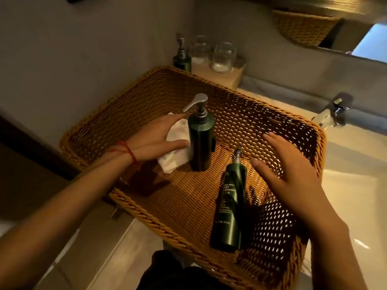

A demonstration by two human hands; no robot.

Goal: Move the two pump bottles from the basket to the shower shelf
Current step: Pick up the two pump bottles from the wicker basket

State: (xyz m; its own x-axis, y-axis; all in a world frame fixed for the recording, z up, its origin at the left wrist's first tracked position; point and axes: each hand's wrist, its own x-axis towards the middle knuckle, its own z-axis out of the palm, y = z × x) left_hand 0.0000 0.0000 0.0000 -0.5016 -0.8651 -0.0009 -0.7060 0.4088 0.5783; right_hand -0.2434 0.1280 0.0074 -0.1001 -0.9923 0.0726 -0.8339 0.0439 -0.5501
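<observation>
A wide wicker basket (209,86) rests on the sink counter. Inside it stand two dark green pump bottles: the far one (200,143) with a silver pump head, and the near one (230,210) labelled body cleanser. My left hand (155,141) is open, fingers spread just left of the far bottle, above a white cloth (176,151); thumb and forefinger almost touch the bottle. My right hand (293,166) hovers open, palm down, just right of the near bottle's pump. No shower shelf is in view.
A third green pump bottle (182,57) and two glasses (223,58) stand on a wooden block behind the basket. The white basin (356,181) and chrome tap (333,114) lie to the right. A mirror (356,38) reflects another basket top right.
</observation>
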